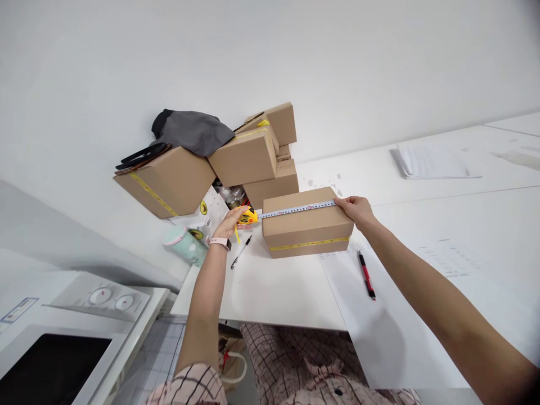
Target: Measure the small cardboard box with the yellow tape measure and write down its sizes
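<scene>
A closed cardboard box (pixel 310 233) with a yellow tape strip along its near side sits on the white table. Left of it, my left hand (pixel 228 223) is closed round a yellow tape measure (pixel 247 216). The blade (pixel 297 210) stretches out over the top of the box, its printed numbers facing up. At the box's right edge, my right hand (pixel 356 210) pinches the far end of the blade. A black-and-silver pen (pixel 241 252) lies below the tape measure. To the right, a red-and-black pen (pixel 367 275) rests on printed paper sheets (pixel 388 326).
Several cardboard boxes (pixel 244 157) are stacked against the wall, with a grey cloth (pixel 194 132) draped on top. A mint cylindrical pouch (pixel 185 244) lies by my left wrist. A white microwave (pixel 63 337) stands at lower left. A paper stack (pixel 434 160) lies at back right.
</scene>
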